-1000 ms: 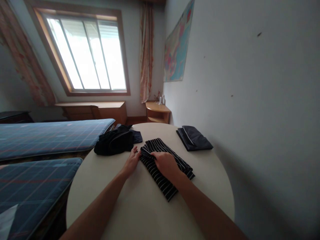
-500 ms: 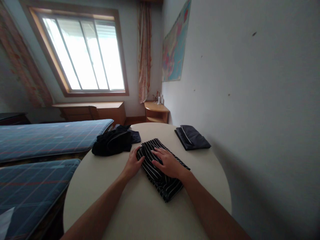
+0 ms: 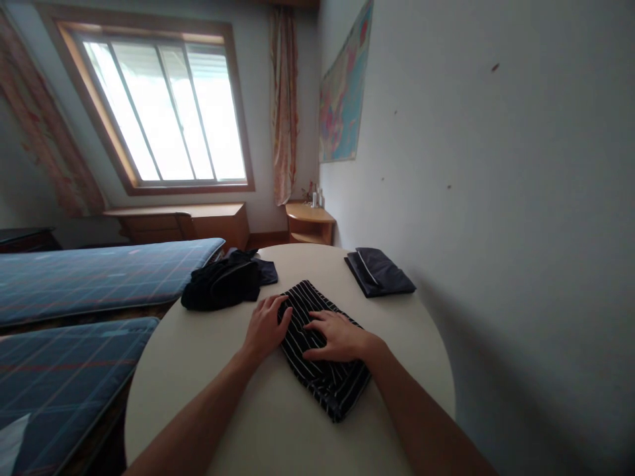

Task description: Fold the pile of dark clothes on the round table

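A folded black cloth with white stripes [image 3: 307, 350] lies flat and slantwise on the round cream table [image 3: 169, 390]. My left hand [image 3: 268, 324] rests at its left edge, fingers apart, fingertips touching the fabric. On top of the cloth lies my right hand [image 3: 337, 336], palm down with its fingers spread. Part of the cloth is hidden under the right hand. Neither hand grips the fabric.
Dark crumpled clothing [image 3: 223, 281] sits at the table's back left edge. A folded dark garment [image 3: 381, 272] lies at the back right, near the wall. Beds with blue plaid mattresses [image 3: 109, 274] stand at the left.
The striped cloth has shifted slightly toward me, and its near end lies lower in view. My right hand has moved a little nearer with its fingers more spread.
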The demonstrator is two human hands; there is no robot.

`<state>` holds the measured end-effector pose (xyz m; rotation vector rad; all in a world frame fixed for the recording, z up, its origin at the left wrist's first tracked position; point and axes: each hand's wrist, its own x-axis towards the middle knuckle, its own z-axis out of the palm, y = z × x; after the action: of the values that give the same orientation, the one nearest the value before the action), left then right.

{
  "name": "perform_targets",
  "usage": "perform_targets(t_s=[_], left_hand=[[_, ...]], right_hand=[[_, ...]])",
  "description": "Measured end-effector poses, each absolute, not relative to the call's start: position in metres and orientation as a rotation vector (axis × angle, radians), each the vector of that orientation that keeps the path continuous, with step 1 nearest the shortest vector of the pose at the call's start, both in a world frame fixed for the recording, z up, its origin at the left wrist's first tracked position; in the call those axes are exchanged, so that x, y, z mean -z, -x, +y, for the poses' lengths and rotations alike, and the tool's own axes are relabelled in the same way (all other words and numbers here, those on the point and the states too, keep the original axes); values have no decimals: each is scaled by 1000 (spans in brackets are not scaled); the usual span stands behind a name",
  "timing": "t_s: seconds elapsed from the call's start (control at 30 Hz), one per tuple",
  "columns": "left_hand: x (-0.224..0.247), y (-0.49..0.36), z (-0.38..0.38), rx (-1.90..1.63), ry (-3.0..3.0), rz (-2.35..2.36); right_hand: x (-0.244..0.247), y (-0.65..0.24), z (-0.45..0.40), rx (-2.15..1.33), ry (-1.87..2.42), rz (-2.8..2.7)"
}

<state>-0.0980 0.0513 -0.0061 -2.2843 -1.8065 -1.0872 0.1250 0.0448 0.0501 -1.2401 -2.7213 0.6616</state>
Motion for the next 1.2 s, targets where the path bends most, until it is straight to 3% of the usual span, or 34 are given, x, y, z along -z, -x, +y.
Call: perform_targets(t_s=[0.2, 0.4, 0.57, 0.9, 1.2], left_hand=[[9, 99, 46, 815, 2505, -1796], [9, 102, 39, 727, 2439, -1843], [10, 97, 33, 645, 2707, -1632], [24, 81, 29, 521, 2569, -1871], [24, 79, 48, 493, 2596, -1967]], right_hand=[[-44, -129, 57, -683, 968, -2624], [-24, -113, 57, -424, 1269, -2455], [-6, -109, 62, -528, 1494, -2523], [-4, -128, 95, -306, 1155, -2573], [-5, -168, 77, -332, 1475, -2435]])
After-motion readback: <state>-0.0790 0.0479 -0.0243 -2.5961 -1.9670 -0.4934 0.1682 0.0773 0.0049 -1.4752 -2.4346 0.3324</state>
